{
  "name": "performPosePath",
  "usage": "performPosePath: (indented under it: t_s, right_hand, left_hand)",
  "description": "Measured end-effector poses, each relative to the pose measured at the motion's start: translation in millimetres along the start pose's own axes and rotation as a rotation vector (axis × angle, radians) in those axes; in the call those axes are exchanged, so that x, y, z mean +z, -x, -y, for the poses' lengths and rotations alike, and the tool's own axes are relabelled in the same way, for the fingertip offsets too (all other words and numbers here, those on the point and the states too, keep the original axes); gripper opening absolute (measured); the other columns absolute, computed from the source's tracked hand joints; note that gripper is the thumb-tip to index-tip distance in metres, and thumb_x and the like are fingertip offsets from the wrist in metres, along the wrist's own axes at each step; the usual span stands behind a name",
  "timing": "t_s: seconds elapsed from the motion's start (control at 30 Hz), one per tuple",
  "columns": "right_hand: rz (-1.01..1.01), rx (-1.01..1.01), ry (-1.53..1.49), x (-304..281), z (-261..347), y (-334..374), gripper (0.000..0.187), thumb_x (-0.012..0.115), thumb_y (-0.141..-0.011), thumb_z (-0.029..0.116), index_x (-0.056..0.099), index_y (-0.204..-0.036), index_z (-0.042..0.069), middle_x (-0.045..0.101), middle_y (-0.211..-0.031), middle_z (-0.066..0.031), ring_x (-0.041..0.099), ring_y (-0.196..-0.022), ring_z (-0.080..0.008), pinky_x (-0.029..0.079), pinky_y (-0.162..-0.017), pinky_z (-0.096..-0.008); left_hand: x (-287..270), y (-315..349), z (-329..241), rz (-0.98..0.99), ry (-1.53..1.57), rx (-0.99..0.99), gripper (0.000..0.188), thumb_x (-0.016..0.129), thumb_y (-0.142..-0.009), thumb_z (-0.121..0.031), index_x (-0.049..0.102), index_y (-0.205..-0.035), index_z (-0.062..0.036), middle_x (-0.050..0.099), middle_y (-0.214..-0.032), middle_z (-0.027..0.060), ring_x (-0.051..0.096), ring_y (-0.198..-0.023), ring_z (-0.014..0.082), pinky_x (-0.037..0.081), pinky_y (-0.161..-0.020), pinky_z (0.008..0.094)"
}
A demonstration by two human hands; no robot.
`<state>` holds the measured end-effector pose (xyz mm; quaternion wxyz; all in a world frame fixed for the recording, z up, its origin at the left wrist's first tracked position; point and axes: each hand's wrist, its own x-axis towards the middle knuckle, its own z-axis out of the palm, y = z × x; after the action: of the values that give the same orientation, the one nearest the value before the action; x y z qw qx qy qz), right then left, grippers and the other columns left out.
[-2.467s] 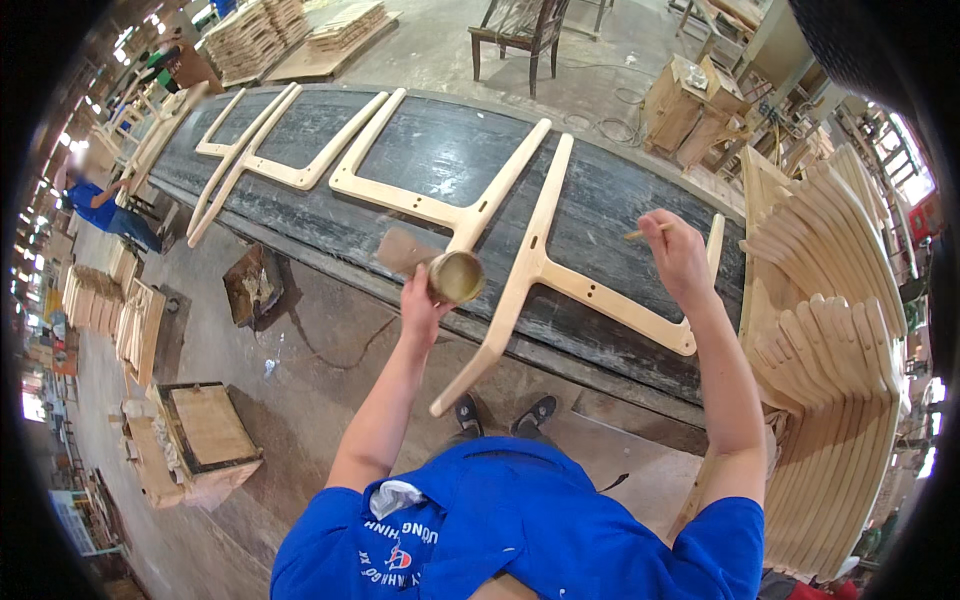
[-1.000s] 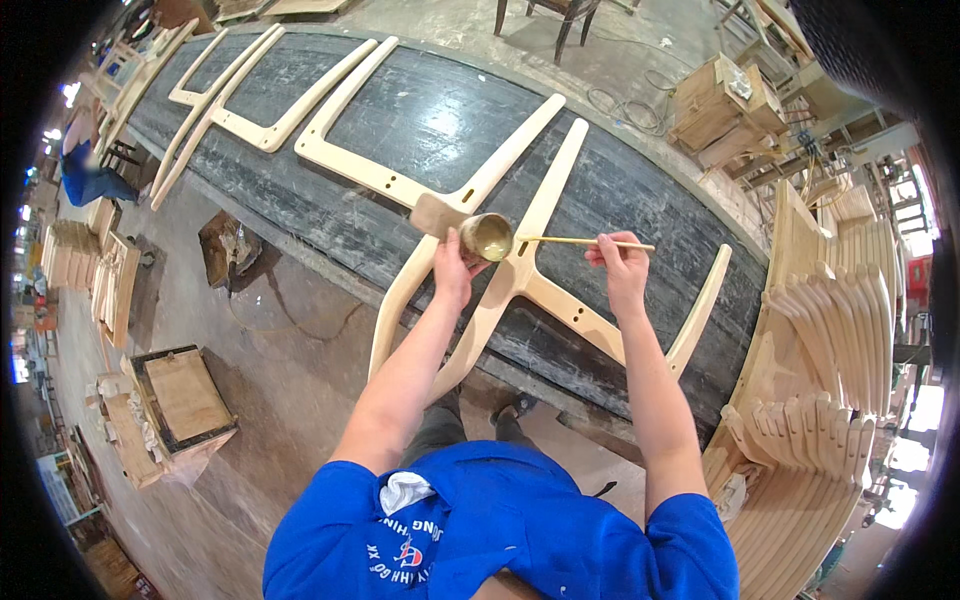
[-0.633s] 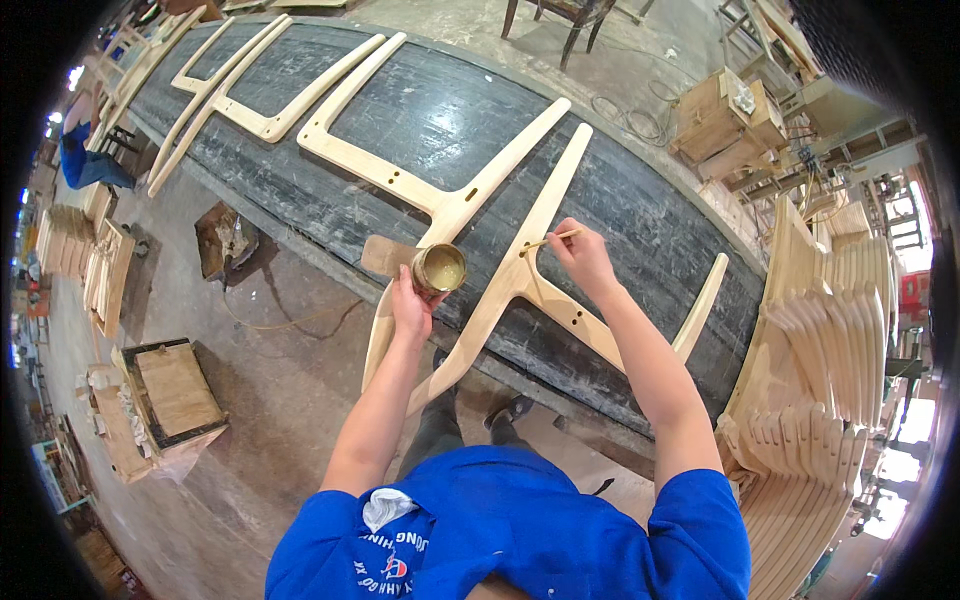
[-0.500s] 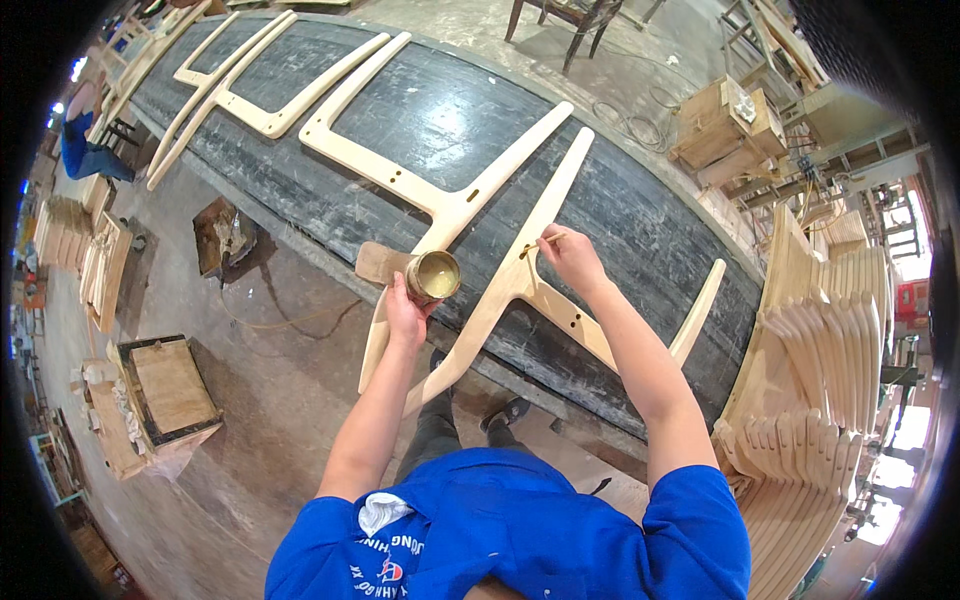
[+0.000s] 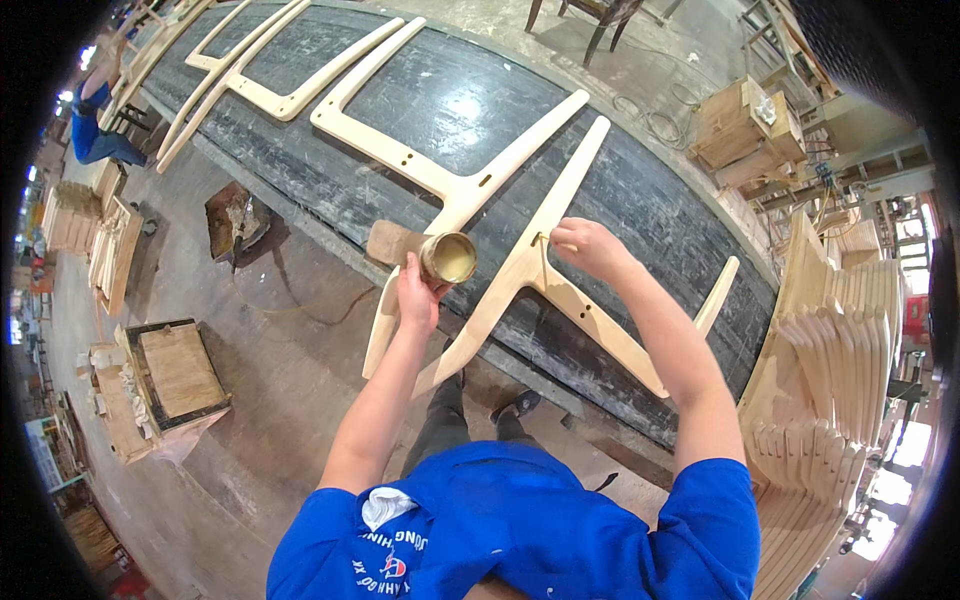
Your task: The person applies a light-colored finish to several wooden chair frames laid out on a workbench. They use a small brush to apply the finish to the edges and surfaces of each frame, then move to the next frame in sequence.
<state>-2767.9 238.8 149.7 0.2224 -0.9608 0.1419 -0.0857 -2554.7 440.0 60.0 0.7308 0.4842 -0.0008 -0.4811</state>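
Note:
My left hand is wrapped round a round can of pale yellow, glue-like liquid, its mouth tilted toward me. Just behind the can is a brown wooden block; I cannot tell whether my fingers touch it. My right hand pinches a thin, light stick. The stick's tip is at a small slot in the joint of a pale wooden chair-side frame. This branching frame lies on the dark bench, with one leg reaching over the near edge. Beside it lies a similar frame.
More pale frames lie along the black-topped bench. Curved wooden parts are stacked at right. On the floor at left are a dark bin and a wooden box. A person in blue is at far left.
The view has shifted slightly, moving the scene up and to the right. My right hand has turned the stick to a different slant at the slot. My left hand still holds the can.

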Motion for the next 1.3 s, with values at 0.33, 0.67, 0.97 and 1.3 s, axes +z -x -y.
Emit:
performPosePath:
  t_s: [0.33, 0.67, 0.97, 1.3]
  right_hand:
    - [-0.500, 0.426, -0.772, -7, 51, 58, 0.018, 0.058, -0.090, 0.017, 0.058, -0.090, -0.001, 0.064, -0.072, -0.0055, 0.061, -0.068, -0.0122, 0.048, -0.063, -0.0261]
    - [-0.855, 0.809, -1.700, 17, 37, 140, 0.014, 0.055, -0.092, 0.017, 0.054, -0.086, 0.004, 0.063, -0.078, -0.0109, 0.062, -0.068, -0.0170, 0.052, -0.060, -0.0287]
    - [-0.993, 0.712, -1.595, 25, 41, 177, 0.009, 0.058, -0.089, 0.013, 0.054, -0.086, 0.005, 0.063, -0.081, -0.0108, 0.061, -0.068, -0.0164, 0.051, -0.060, -0.0292]
    - [-0.994, 0.757, -1.293, 23, 31, 183, 0.017, 0.057, -0.091, 0.016, 0.050, -0.081, 0.005, 0.063, -0.074, -0.0085, 0.061, -0.062, -0.0136, 0.050, -0.053, -0.0246]
  left_hand:
    - [69, 23, 29, 0.175, -0.079, 0.032, 0.039, 0.041, -0.097, -0.039, 0.041, -0.122, -0.0094, 0.056, -0.117, 0.0075, 0.058, -0.105, 0.0184, 0.052, -0.084, 0.0386]
    - [118, 70, 60, 0.240, 0.017, -0.062, 0.034, 0.041, -0.096, -0.041, 0.045, -0.118, -0.0151, 0.059, -0.109, 0.0027, 0.060, -0.096, 0.0149, 0.053, -0.074, 0.0330]
    - [116, 74, 98, 0.280, 0.057, -0.156, 0.037, 0.039, -0.096, -0.044, 0.046, -0.117, -0.0150, 0.060, -0.109, 0.0020, 0.061, -0.096, 0.0156, 0.053, -0.075, 0.0350]
    - [89, 67, 110, 0.186, 0.004, -0.135, 0.041, 0.035, -0.097, -0.044, 0.043, -0.119, -0.0105, 0.058, -0.110, 0.0066, 0.061, -0.097, 0.0185, 0.054, -0.076, 0.0369]
